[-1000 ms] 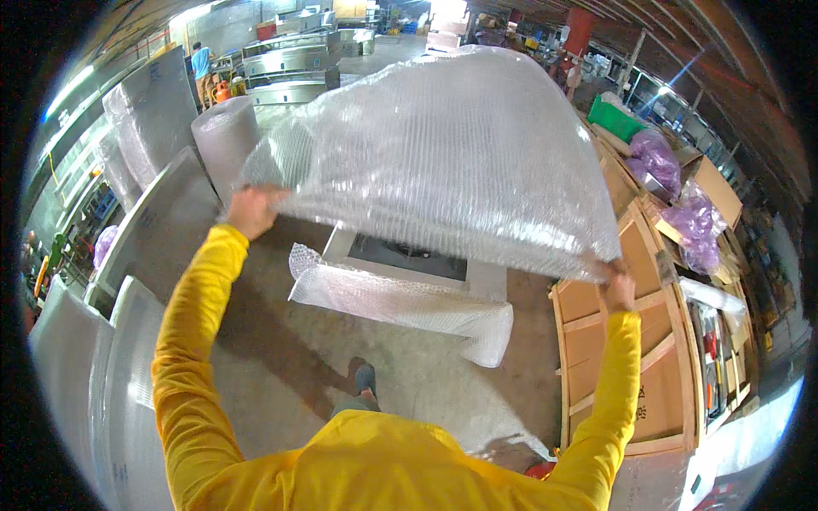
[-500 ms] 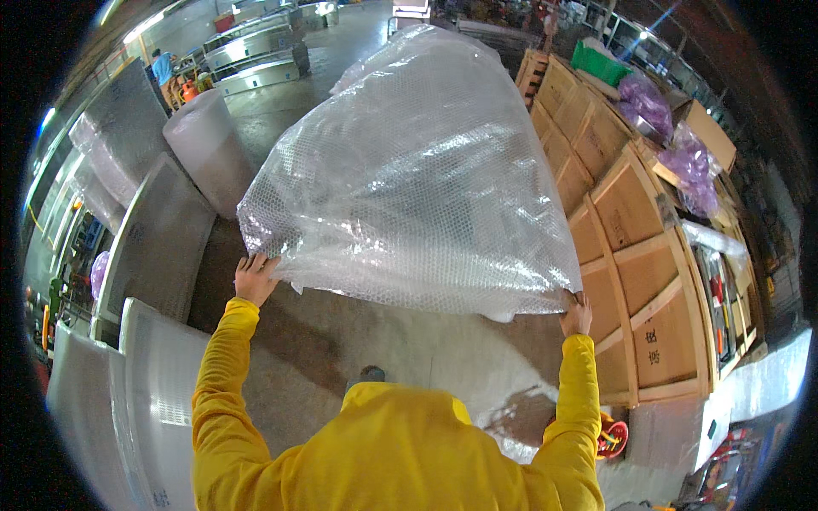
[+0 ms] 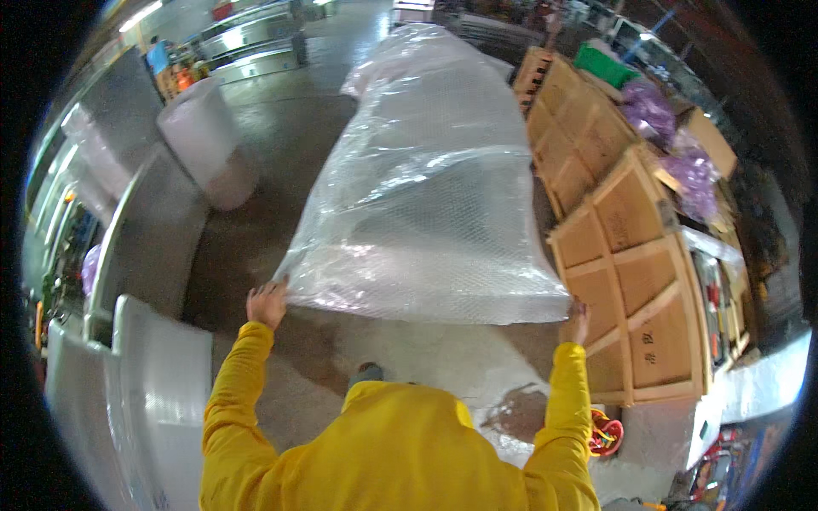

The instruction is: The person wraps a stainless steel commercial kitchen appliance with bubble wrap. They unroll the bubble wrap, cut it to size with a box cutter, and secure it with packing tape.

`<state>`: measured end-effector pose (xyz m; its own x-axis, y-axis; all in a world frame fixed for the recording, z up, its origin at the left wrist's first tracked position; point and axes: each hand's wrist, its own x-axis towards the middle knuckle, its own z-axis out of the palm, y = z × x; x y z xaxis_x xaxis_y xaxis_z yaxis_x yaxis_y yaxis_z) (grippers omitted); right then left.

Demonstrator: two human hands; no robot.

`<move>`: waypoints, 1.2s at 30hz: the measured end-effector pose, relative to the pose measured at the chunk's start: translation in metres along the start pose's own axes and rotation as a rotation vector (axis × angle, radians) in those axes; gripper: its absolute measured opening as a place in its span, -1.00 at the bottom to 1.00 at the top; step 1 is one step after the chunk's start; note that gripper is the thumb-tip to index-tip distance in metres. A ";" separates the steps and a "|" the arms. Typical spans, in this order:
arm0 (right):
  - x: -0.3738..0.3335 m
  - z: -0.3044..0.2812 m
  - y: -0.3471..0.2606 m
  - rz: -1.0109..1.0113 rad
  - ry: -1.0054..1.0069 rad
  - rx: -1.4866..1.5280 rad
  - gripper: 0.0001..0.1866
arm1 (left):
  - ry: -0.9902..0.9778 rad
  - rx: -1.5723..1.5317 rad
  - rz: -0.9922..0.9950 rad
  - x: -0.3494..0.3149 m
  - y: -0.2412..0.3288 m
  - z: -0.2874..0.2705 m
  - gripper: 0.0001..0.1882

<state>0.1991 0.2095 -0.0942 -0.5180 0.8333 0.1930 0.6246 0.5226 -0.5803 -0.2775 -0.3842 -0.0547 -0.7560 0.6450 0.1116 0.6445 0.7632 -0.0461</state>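
A big clear sheet of bubble wrap (image 3: 426,213) stretches away in front of me, draped over a long, bulky form that is hidden beneath it. My left hand (image 3: 267,305) is closed at the sheet's near left corner, gripping the edge. At the near right corner my right hand (image 3: 577,322) is closed on the edge too, though its fingers are partly blurred. Between my hands the near edge runs fairly straight and taut. Both arms, in yellow sleeves, reach forward and apart.
Wooden crates (image 3: 626,281) line the right side, with purple plastic wrap (image 3: 694,183) and a green bin (image 3: 605,64) on top. On the left stand a bubble-wrap roll (image 3: 209,145) and wrapped panels (image 3: 162,383). A red round object (image 3: 606,434) lies low right. A person (image 3: 159,60) is far left.
The sheet has sunk and flattened onto the form below, and its left side has drawn inward. Both hands have come lower, my left one also slightly to the right.
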 end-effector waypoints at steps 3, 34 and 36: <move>0.005 0.007 0.021 0.009 0.004 -0.766 -0.49 | -0.166 0.037 -0.037 0.006 0.005 0.003 -0.41; 0.000 0.070 -0.314 -0.766 -0.200 -0.262 0.01 | 0.090 -1.198 -0.321 0.136 0.131 -0.015 -0.18; 0.016 0.090 -0.357 -0.857 -0.241 -0.168 -0.11 | 0.082 -1.244 -0.330 0.135 0.131 -0.013 -0.19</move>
<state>-0.0852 0.0197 0.0448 -0.9411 0.0960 0.3241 0.0356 0.9816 -0.1875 -0.2935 -0.1981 -0.0324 -0.9185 0.3953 0.0029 0.1362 0.3095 0.9411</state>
